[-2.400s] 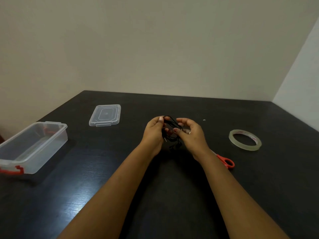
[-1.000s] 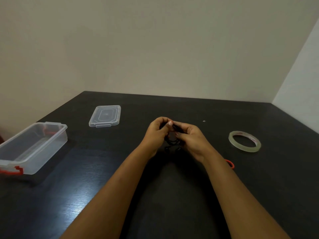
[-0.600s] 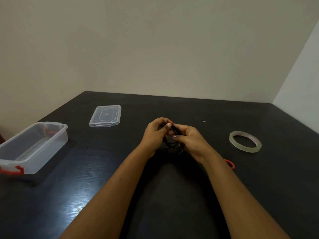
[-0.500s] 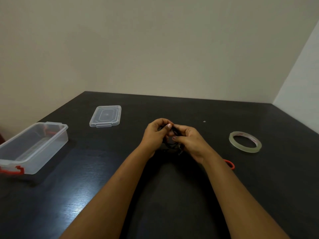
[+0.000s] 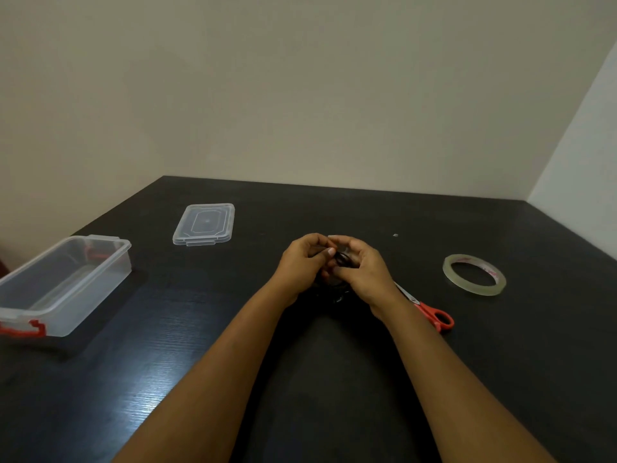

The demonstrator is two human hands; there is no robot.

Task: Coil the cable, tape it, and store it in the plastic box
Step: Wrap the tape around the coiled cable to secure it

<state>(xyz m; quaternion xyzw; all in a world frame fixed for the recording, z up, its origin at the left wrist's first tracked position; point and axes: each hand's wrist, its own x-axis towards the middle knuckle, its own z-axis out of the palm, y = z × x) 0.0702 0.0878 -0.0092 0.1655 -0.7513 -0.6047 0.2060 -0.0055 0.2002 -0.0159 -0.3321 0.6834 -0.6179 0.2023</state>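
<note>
Both sets of fingers are pinched round the black cable (image 5: 341, 259), left hand (image 5: 302, 262) and right hand (image 5: 365, 272) touching mid-table over a matte black table (image 5: 334, 379). Scissors (image 5: 434, 315) and tape roll (image 5: 474, 275) right, open plastic box (image 5: 66, 295) and lid (image 5: 203, 223) left, plain beige walls behind

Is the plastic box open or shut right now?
Open. The box stands upright at the table's left with no cover on it; its lid lies flat on the table, apart from it. Nothing shows inside.
</note>
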